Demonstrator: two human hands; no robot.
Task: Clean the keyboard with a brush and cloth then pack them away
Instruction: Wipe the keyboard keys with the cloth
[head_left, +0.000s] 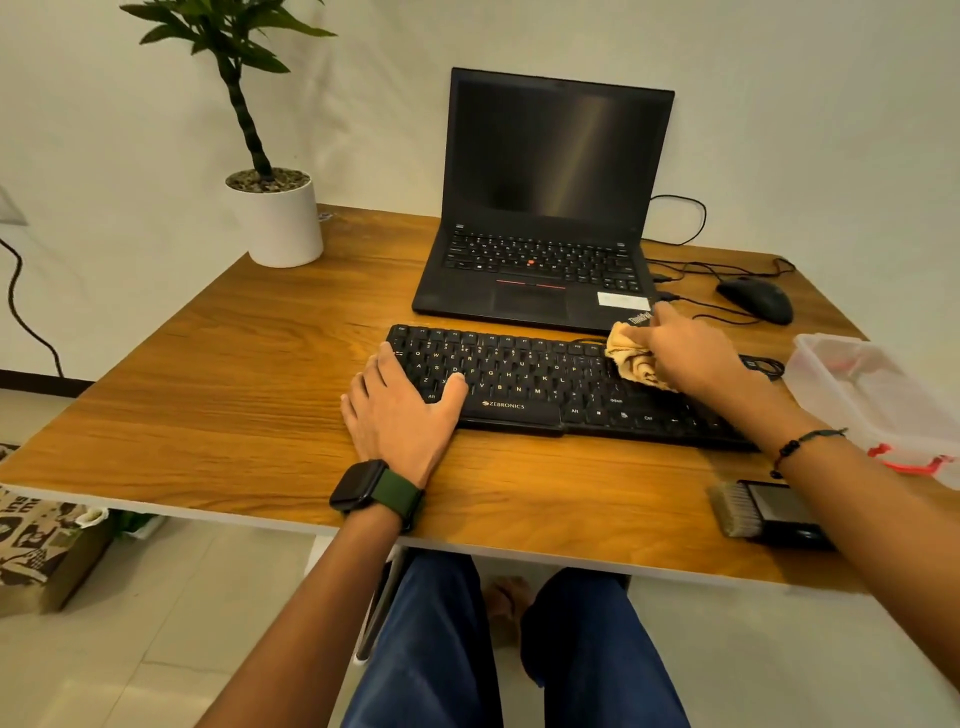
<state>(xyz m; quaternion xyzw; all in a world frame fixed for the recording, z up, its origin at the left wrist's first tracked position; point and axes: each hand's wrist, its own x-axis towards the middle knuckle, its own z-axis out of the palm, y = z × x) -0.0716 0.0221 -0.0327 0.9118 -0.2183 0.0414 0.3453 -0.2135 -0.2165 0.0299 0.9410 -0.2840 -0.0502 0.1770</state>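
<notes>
The black Zebronics keyboard (545, 387) lies mid-desk on the wooden desk (234, 395), before the open black laptop (545, 218). The left hand (400, 410) rests flat on its left end, fingers straight. The right hand (696, 353) grips a crumpled tan cloth (631, 358) against the right-side keys. A pale-bristled, black-handled brush (763, 512) lies near the desk's front right edge, just beside a clear plastic box (883, 384).

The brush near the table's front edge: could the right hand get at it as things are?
Probably yes, once free. The brush lies in the open under the right forearm with nothing on it, but the right hand now grips the cloth on the keyboard.
</notes>
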